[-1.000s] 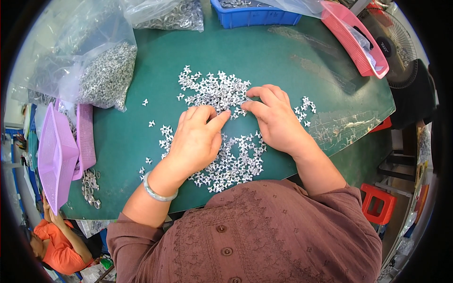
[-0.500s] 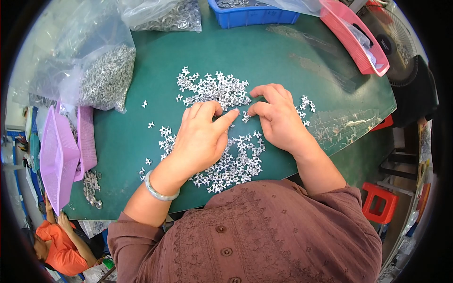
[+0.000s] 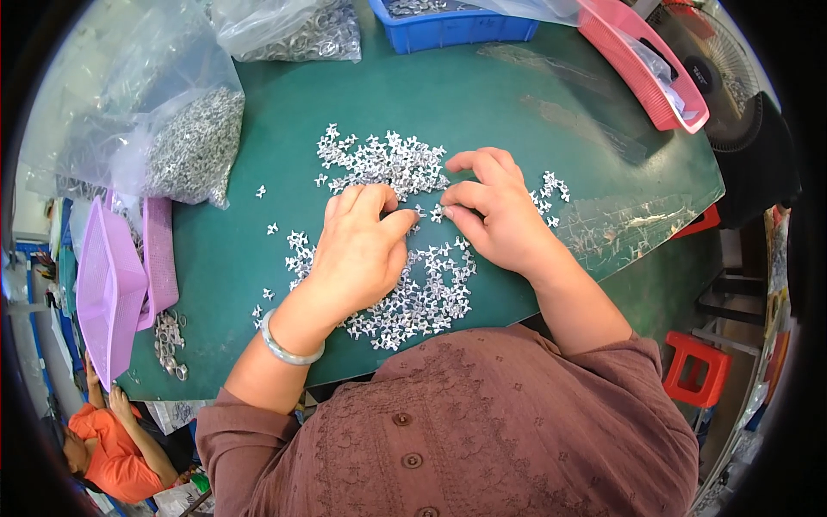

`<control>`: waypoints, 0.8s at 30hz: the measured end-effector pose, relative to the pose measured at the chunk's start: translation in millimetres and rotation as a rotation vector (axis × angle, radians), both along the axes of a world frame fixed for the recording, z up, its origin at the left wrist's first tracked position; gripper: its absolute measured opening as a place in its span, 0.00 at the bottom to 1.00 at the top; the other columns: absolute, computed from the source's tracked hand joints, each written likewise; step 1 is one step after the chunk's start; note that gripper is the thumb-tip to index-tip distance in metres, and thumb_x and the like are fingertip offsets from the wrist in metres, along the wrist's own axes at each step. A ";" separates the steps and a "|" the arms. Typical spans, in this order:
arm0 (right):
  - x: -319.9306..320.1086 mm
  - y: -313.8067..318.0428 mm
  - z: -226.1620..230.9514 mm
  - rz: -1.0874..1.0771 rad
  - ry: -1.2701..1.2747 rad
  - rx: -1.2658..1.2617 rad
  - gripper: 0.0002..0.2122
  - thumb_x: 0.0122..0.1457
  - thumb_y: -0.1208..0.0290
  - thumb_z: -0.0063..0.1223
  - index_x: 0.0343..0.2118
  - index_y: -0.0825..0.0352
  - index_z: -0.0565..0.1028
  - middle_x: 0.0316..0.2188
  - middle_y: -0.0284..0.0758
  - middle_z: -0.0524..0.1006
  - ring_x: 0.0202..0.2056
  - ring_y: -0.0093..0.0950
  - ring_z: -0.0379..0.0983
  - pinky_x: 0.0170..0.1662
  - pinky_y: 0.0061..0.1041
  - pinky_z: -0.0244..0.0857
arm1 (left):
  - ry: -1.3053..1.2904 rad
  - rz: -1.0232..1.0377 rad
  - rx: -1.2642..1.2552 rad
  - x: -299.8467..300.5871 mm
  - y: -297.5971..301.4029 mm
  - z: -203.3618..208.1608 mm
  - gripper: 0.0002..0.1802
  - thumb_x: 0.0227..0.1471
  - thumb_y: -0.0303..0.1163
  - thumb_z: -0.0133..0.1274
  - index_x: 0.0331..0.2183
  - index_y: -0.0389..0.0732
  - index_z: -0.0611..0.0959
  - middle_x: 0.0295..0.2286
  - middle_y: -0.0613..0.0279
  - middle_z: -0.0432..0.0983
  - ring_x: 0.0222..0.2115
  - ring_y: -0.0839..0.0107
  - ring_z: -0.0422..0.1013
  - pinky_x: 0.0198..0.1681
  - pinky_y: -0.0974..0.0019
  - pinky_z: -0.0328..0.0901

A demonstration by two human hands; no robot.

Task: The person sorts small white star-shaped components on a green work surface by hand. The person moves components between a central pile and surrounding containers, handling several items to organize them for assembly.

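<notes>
on the green table (image 3: 431,90), a heap of metal pieces (image 3: 392,162) is flanked at right by the right hand (image 3: 493,211), thumb and index nearly together at a loose piece (image 3: 436,214). at the heap's near edge the left hand (image 3: 360,252) is held, fingers bent (whether either pinches cannot be told).
</notes>
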State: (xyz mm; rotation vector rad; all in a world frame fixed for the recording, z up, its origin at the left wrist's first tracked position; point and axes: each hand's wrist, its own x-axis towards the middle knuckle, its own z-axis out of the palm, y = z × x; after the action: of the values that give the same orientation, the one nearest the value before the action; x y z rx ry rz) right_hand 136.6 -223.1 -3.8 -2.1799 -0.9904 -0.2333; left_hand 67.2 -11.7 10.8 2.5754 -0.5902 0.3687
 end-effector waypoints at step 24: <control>1.4 -7.7 -0.2 -0.135 -0.012 -0.077 0.09 0.47 0.85 0.51 0.28 0.67 0.81 0.45 0.39 0.76 0.51 0.42 0.66 0.53 0.39 0.60 | -0.010 -0.009 -0.053 0.5 -11.6 -0.5 0.14 0.42 0.20 0.55 0.36 0.40 0.85 0.34 0.60 0.72 0.38 0.59 0.68 0.45 0.58 0.61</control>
State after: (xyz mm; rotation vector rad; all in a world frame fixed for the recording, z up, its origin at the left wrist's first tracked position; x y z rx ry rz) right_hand 137.9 -230.7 -4.0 -2.3209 -0.8726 -0.2758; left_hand 67.7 -23.2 10.2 2.5203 -0.5881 0.3894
